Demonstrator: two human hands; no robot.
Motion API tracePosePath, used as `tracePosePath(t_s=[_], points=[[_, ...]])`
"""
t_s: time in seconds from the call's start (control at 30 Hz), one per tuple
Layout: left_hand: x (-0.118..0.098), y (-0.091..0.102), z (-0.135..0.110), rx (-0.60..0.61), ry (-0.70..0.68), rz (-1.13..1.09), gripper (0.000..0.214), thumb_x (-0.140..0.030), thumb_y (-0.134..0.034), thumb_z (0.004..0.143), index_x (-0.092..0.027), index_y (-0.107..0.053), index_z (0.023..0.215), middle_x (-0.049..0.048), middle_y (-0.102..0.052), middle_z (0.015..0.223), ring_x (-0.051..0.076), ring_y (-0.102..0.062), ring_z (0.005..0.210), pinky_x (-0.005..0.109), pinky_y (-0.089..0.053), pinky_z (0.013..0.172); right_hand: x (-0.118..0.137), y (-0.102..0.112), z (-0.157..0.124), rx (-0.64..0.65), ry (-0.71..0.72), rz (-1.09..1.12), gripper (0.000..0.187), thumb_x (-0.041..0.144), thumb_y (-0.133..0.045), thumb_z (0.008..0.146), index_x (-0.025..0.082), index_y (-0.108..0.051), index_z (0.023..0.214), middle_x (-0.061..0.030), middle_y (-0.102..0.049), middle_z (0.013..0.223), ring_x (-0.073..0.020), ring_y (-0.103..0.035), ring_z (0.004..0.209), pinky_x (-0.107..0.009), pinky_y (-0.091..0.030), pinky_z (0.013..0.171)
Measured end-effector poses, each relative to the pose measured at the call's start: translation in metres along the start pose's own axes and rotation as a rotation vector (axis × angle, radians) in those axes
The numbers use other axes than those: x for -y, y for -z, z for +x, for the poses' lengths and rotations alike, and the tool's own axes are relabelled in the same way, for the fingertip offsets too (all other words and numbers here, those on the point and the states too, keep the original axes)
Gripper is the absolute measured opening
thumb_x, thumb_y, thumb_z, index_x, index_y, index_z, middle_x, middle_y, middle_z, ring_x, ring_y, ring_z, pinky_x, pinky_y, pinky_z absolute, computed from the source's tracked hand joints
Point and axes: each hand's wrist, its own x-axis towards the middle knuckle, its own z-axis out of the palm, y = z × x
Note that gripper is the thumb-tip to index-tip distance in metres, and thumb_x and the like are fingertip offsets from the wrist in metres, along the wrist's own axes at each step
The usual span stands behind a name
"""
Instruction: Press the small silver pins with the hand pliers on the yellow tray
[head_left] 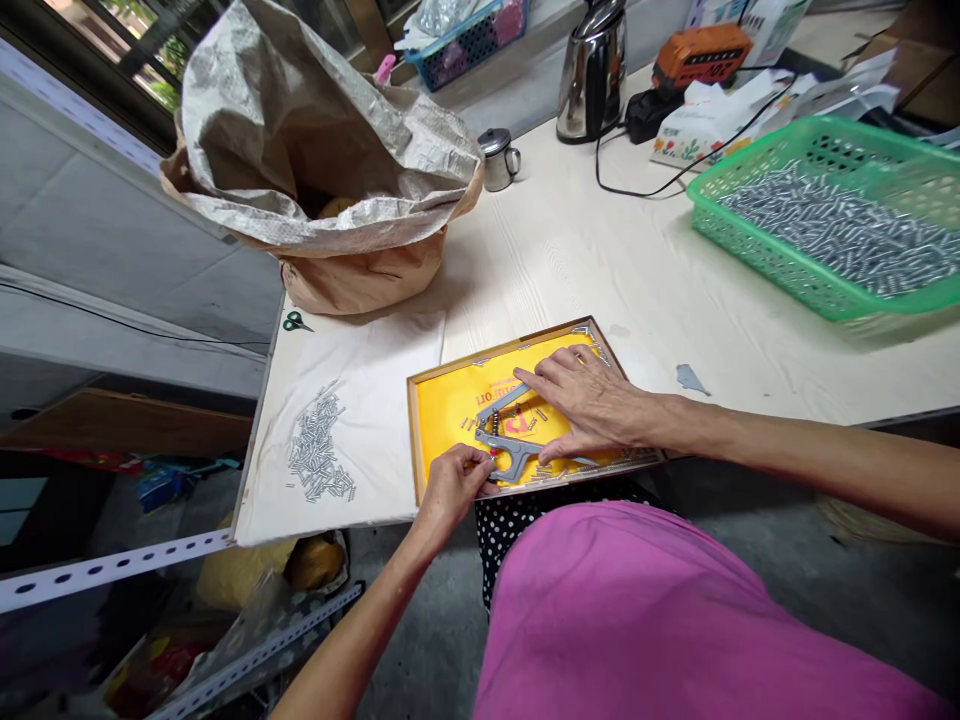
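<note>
A pair of grey pruning shears lies over the yellow-lined shallow tray, its two handles spread apart with a dark coil spring between them. My right hand spans the handles from the right, fingers at the upper one and thumb against the lower one. At the shears' left end, beside a small red part, the fingertips of my left hand are pinched together on the tool. My palm and fingers hide part of it. Several small metal springs lie loose in the tray around the shears.
A pile of small metal springs lies on white cloth at left, near green-handled scissors. Behind stands a large open sack. A green basket full of metal pieces is at right. A metal cup and kettle stand farther back.
</note>
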Motion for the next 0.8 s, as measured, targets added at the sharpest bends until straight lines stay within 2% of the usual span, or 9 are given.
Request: tracePosePath(t_s=[0.2, 0.4, 0.57, 0.63, 0.7, 0.77, 0.8], points=[[-0.003, 0.0, -0.002, -0.006, 0.011, 0.007, 0.012, -0.025, -0.068, 0.081, -0.014, -0.066, 0.077, 0.0029, -0.072, 0.08, 0.015, -0.072, 0.057, 0.018, -0.047, 0.048, 0.01, 0.003, -0.005, 0.02, -0.02, -0.039, 0.104, 0.081, -0.046, 0.078, 0.002, -0.035, 0.145, -0.023, -0.057, 0.121, -0.0346, -0.047, 0.105, -0.051, -0.027, 0.093], [0.0, -0.001, -0.001, -0.017, -0.001, 0.013, 0.014, -0.028, -0.069, 0.081, -0.015, -0.066, 0.076, 0.0033, -0.073, 0.081, 0.016, -0.072, 0.059, 0.019, -0.049, 0.05, 0.02, -0.004, -0.009, 0.027, -0.071, -0.063, 0.079, 0.06, -0.049, 0.087, 0.003, -0.041, 0.14, -0.0207, -0.06, 0.116, -0.0331, -0.048, 0.101, -0.047, -0.032, 0.086], [-0.001, 0.0, -0.005, -0.022, -0.003, 0.119, 0.016, -0.028, -0.063, 0.087, -0.015, -0.066, 0.077, 0.003, -0.07, 0.074, 0.018, -0.073, 0.061, 0.024, -0.052, 0.056, 0.027, -0.01, -0.017, 0.045, -0.106, -0.083, 0.087, 0.055, -0.063, 0.076, 0.002, -0.039, 0.141, -0.0224, -0.059, 0.119, -0.0339, -0.049, 0.101, -0.045, -0.034, 0.084], [-0.003, -0.001, -0.011, -0.104, -0.084, 0.272, 0.018, -0.03, -0.061, 0.09, -0.015, -0.068, 0.083, 0.0051, -0.069, 0.08, 0.019, -0.072, 0.067, 0.028, -0.056, 0.063, 0.029, -0.011, -0.021, 0.049, -0.114, -0.079, 0.082, 0.046, -0.064, 0.078, 0.003, -0.036, 0.142, -0.0218, -0.06, 0.119, -0.0333, -0.05, 0.101, -0.044, -0.035, 0.083], [-0.008, -0.005, -0.018, -0.269, -0.247, 0.482, 0.023, -0.032, -0.063, 0.089, -0.014, -0.068, 0.103, 0.0103, -0.067, 0.099, 0.023, -0.072, 0.086, 0.035, -0.058, 0.075, 0.032, -0.013, -0.023, 0.05, -0.095, -0.069, 0.074, 0.035, -0.06, 0.082, 0.003, -0.034, 0.144, -0.0209, -0.06, 0.12, -0.0322, -0.051, 0.102, -0.044, -0.036, 0.084], [-0.015, -0.011, -0.021, -0.394, -0.454, 0.681, 0.048, -0.032, -0.07, 0.085, -0.016, -0.056, 0.128, 0.0161, -0.059, 0.123, 0.03, -0.062, 0.114, 0.044, -0.055, 0.091, 0.036, -0.013, -0.022, 0.042, -0.06, -0.059, 0.07, 0.029, -0.057, 0.085, 0.002, -0.032, 0.145, -0.0209, -0.06, 0.121, -0.0317, -0.051, 0.104, -0.045, -0.036, 0.086], [-0.02, -0.014, -0.021, -0.4, -0.553, 0.758, 0.063, -0.03, -0.073, 0.082, -0.016, -0.048, 0.137, 0.0182, -0.054, 0.134, 0.033, -0.054, 0.127, 0.048, -0.051, 0.099, 0.039, -0.013, -0.021, 0.033, -0.039, -0.057, 0.069, 0.028, -0.056, 0.086, 0.002, -0.032, 0.145, -0.0212, -0.059, 0.122, -0.0317, -0.051, 0.106, -0.045, -0.036, 0.088]])
